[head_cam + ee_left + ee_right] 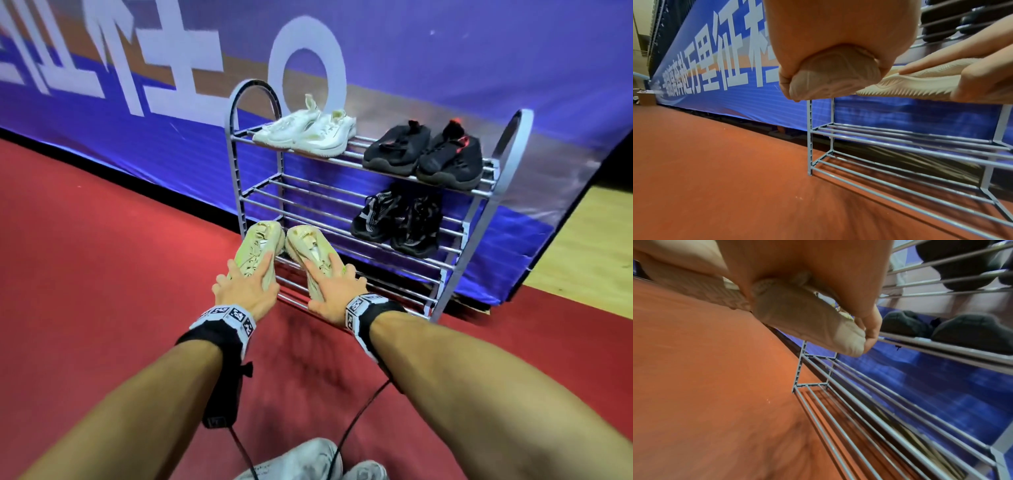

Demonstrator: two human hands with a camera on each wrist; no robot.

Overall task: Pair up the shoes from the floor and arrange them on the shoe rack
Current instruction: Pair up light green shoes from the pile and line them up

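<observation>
At the left end of the shoe rack (442,274), the left hand (245,291) and the right hand (337,291) each hold one cream shoe.

Fingers of each hand wrap over its shoe, the left shoe (258,248) and the right shoe (313,255), side by side and almost touching, in front of the rack's middle shelf. I think it is best to slide both in level, together, so the soles sit flat across the bars. On the rack's top shelf stand a white pair (305,132) and a black pair with red (424,150); below this black pair, a black knit pair (397,219).
</observation>
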